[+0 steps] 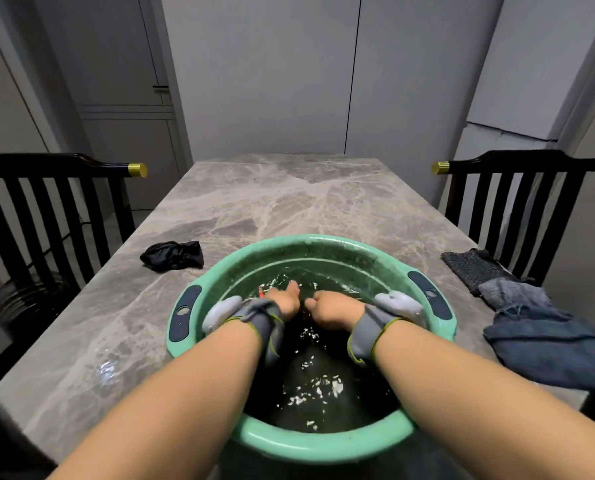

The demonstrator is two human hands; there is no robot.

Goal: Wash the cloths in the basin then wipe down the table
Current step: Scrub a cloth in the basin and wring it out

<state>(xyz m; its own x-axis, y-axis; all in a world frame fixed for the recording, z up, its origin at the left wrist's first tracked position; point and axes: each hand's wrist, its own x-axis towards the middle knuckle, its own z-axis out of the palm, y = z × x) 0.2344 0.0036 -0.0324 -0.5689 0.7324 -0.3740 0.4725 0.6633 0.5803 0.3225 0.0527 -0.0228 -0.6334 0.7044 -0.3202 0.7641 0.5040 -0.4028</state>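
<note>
A green plastic basin [323, 445] full of water stands on the marble table [272, 202] right in front of me. A dark cloth [304, 348] lies under the water and makes it look black. My left hand [285, 301] and my right hand [334, 308] are both in the water, curled into fists close together, gripping the dark cloth. My fingertips are hidden under the surface. Both wrists wear grey straps. A crumpled black cloth [173, 255] lies on the table to the left of the basin.
To the right of the basin lie a dark speckled cloth [472, 268] and a heap of blue-grey cloths [545, 337], near the table's edge. Black slatted chairs stand at the left [47, 209] and right [517, 202]. A wet patch [107, 370] shines left of the basin.
</note>
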